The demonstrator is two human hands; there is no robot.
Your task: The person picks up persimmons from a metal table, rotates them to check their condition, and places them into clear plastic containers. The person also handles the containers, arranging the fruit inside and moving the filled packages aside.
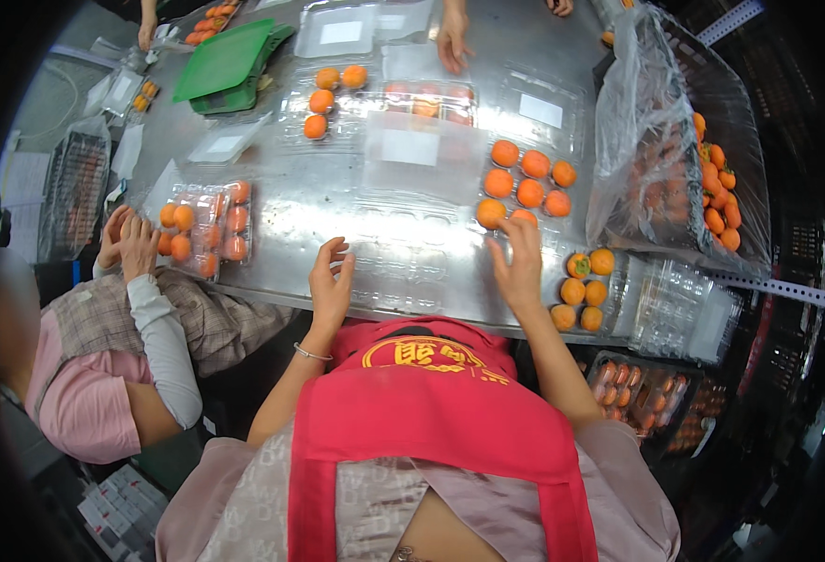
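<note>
My left hand (332,284) hovers at the table's near edge with fingers apart and nothing in it. Beside it lies an empty clear plastic clamshell tray (399,270) with round hollows. My right hand (521,270) is spread, its fingertips at an orange persimmon (525,216) in the front row of another clear tray; the thumb stands away from the fruit. Several more persimmons (530,192) sit in rows in that tray, whose lid (542,109) with a white label is folded back. To the right, another group of persimmons (593,293) sits in a clear tray.
A plastic-lined crate (665,204) of persimmons stands at right, near stacked empty trays (686,309). Filled packs (637,393) sit below. A green scale (226,67) is at the back left. At left, a co-worker's hands (135,246) touch a tray; another person's hand (453,42) reaches in opposite.
</note>
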